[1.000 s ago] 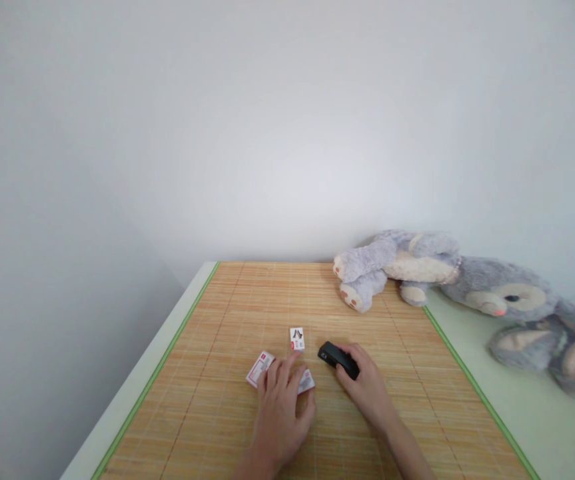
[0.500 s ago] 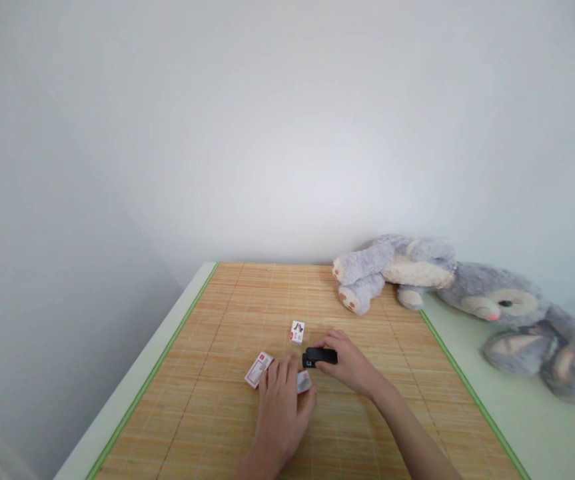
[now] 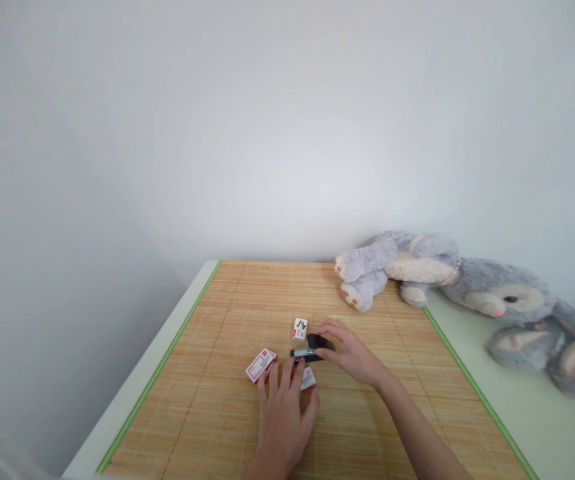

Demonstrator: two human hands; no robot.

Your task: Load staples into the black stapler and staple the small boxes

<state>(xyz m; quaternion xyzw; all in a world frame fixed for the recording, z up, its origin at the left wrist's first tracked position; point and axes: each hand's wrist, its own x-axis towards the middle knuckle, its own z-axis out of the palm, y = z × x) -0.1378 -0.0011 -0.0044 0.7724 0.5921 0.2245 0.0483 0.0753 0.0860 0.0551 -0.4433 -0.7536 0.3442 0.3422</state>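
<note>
My right hand (image 3: 351, 351) grips a small black stapler (image 3: 311, 349) just above the bamboo mat (image 3: 217, 393), with the stapler's top lifted open and its metal part showing. My left hand (image 3: 283, 412) lies flat on the mat with its fingers spread, and its fingertips reach up to the stapler's front end. Under those fingers lies a small white and red box (image 3: 308, 379). A second box (image 3: 260, 365) of the same kind lies to the left of the hand. A third one (image 3: 300, 329) stands upright just beyond the stapler.
A grey and cream plush rabbit (image 3: 467, 293) lies along the back right, partly on the mat and partly on the pale green table (image 3: 557, 427). White walls close in at the back and left. The table's left edge (image 3: 132, 400) drops off.
My right hand carried the stapler left, towards my left hand, and the stapler's top now stands open. My left hand's fingertips have come up against the stapler.
</note>
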